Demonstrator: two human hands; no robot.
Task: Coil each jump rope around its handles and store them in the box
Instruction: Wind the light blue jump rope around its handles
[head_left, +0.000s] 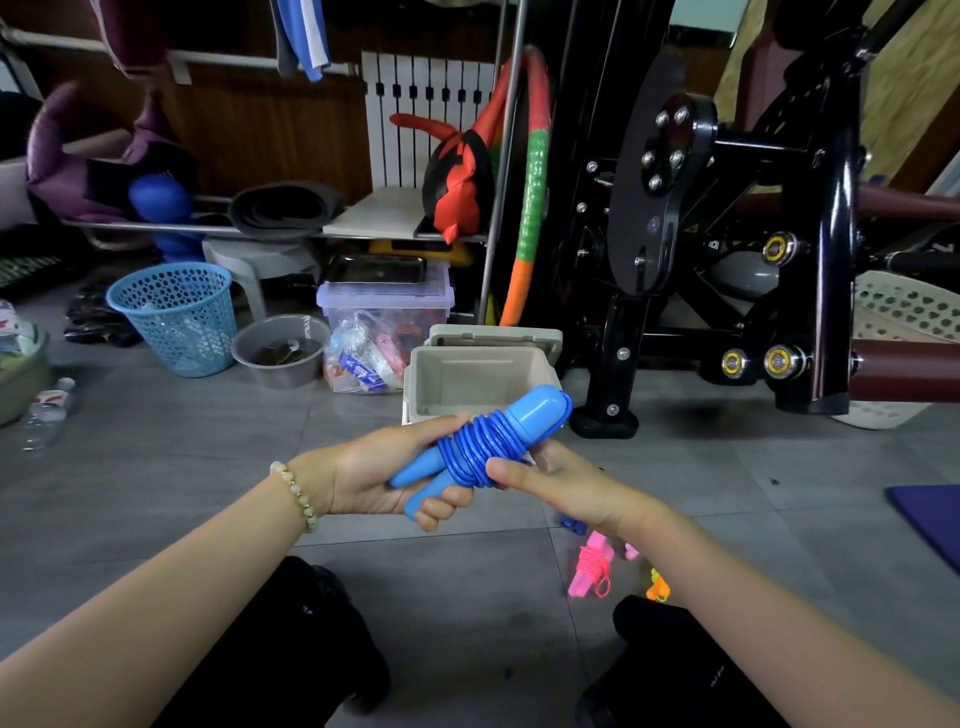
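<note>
Partly hidden, blue jump rope inside grasping fingers of left hand, right hand.

1. A blue jump rope, coiled around its handles, is held just in front of the open box.
2. It is gripped by the left hand and pinched by the right hand.
3. A pink jump rope is seen on the floor, nearer than the box.

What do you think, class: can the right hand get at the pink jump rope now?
Probably not yet: the right hand pinches the coiled blue jump rope. Once freed, likely yes: the pink jump rope lies uncovered on the floor under that forearm.
</note>
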